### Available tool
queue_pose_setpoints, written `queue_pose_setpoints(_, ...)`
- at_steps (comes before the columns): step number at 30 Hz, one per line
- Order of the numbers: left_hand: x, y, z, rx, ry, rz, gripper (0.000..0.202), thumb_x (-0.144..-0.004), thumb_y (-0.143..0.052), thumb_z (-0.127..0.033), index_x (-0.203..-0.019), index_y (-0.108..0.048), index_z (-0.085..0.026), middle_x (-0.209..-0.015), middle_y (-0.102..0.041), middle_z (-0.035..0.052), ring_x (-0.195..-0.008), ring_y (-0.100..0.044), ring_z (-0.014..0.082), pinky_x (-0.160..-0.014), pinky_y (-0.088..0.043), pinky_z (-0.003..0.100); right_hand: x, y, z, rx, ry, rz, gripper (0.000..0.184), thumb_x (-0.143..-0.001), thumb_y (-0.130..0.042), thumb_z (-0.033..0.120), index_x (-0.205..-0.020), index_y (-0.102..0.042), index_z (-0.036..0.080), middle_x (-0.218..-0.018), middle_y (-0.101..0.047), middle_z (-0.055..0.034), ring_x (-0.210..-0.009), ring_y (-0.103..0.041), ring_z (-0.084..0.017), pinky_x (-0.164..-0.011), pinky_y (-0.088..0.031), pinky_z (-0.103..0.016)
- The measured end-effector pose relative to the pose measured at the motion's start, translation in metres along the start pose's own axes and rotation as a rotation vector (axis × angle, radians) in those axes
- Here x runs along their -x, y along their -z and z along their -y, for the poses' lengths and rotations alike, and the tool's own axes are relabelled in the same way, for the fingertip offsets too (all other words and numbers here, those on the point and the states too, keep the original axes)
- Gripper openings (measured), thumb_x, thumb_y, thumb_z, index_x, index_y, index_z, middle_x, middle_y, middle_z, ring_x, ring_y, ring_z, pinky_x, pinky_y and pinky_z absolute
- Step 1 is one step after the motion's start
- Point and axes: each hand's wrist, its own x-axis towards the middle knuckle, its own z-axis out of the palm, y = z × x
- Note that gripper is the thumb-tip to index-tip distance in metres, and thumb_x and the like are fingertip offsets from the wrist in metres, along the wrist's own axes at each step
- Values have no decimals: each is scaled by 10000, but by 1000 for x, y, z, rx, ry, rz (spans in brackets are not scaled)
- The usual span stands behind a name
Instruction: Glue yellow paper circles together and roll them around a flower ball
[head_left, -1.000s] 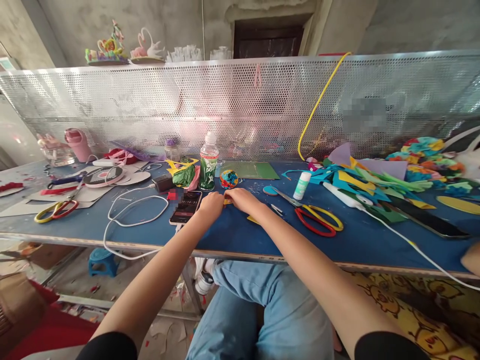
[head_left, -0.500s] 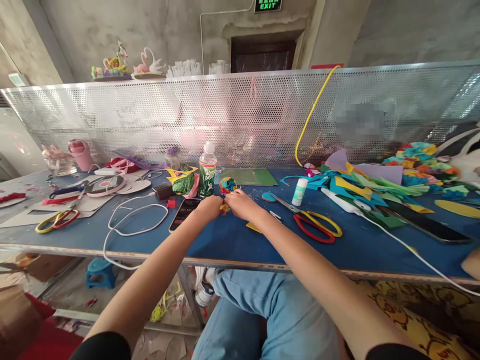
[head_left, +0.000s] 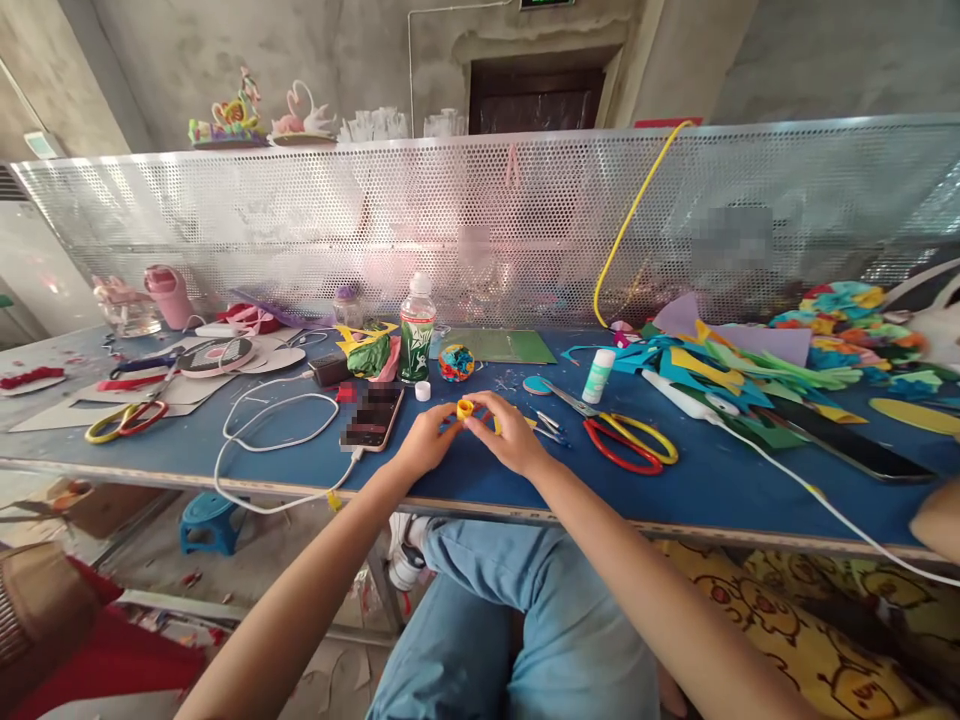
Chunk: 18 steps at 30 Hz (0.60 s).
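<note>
Pinching a small yellow coil (head_left: pixel 465 408) between the fingertips of both hands, the person works over the near middle of the blue table (head_left: pixel 712 480). Compared with the two earlier views, the hands have drawn back toward the near edge, away from the multicoloured ball (head_left: pixel 456 362), which now stands uncovered beside the green-labelled bottle (head_left: pixel 416 330); a white cap (head_left: pixel 422 391) also lies exposed just near of the bottle. A judgement only — the yellow piece seems to have been gathered from the tabletop and brought closer for rolling.

Left hand (head_left: pixel 424 441): fingers curled, tips pressed to the left side of the coil. Right hand (head_left: pixel 510 432): thumb and forefinger closed on the coil's right side, the other fingers loosely bent. Neither hand is spread; both grips are narrow and close only on the coil, which sits raised just above the surface — whether it touches the table cannot be told.

Phone (head_left: pixel 373 416) lies just left of the left hand; red-and-yellow scissors (head_left: pixel 626 440) lie to the right.
</note>
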Motion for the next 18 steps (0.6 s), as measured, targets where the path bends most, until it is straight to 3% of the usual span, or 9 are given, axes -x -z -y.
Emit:
queue_pose_setpoints(4, 1, -1, -1, 78, -10, 26, 201, -845, -471, -267, -975, -582, -160, -902, -658, 48, -830, -609, 169, -772, -468, 279, -1, -1, -2, -4, -20, -14, 187, -850, -498, 343, -955, -586, 215, -994, -587, -63, -928, -565, -183, -729, -474, -297)
queue_pose_setpoints(9, 0, -5, 2, 113, 30, 48, 305, -765, -600, -347, -992, -550, -148, -876, -659, 45, -793, -619, 174, -732, -487, 286, -3, 1, -8, -20, -77, -41, 163, -835, -516, 332, -819, -607, 198, -921, -596, -58, -861, -581, -177, -652, -469, -280)
queue_pose_setpoints(15, -1, -4, 3, 113, 101, 33, 353, -727, -637, -345, -1005, -539, -151, -867, -655, 49, -832, -618, 200, -752, -489, 315, -4, 1, -8, -23, -87, -66, 221, -880, -424, 325, -816, -592, 197, -895, -598, -57, -876, -574, -172, -768, -456, -305)
queue_pose_setpoints(18, 1, -4, 3, 114, 113, 20, 340, -769, -576, -316, -1056, -498, -151, -895, -649, 54, -833, -618, 193, -742, -492, 308, -3, 0, -7, -16, -135, -53, 174, -859, -455, 323, -862, -580, 202, -907, -596, -54, -826, -578, -169, -693, -472, -291)
